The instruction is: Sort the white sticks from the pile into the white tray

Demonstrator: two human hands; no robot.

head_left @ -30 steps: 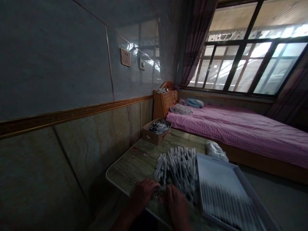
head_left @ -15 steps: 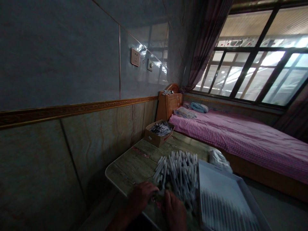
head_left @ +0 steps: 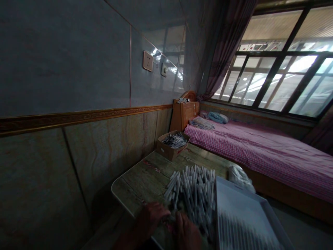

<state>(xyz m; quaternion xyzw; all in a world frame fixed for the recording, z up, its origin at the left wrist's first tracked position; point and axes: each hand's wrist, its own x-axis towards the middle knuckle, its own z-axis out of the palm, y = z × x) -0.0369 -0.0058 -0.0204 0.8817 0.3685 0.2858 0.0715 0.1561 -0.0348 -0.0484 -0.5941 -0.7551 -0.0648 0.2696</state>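
Low in the view, my left hand [head_left: 155, 214] and my right hand [head_left: 186, 231] are close together over the front edge of the table. Both have their fingers closed in a pinch, on what looks like a whitish pen [head_left: 171, 217] spanning the small gap between them. It is dim and blurred, mostly covered by the fingers. Just beyond my hands lies a big heap of white pens [head_left: 196, 187]. To the right of the heap, a pale shallow tray [head_left: 238, 194] carries a row of similar pens [head_left: 241, 231] laid side by side.
A cardboard box [head_left: 169, 152] full of pens stands at the table's far left corner, by the wall. A crumpled clear plastic bag [head_left: 240, 177] lies behind the tray. Beyond the wood-patterned table [head_left: 137, 184] is a bed with a pink checked cover [head_left: 247, 146].
My hands have shifted slightly down in the view and remain pinched together. The camera's view has turned a little; the pens, box and tray look the same.
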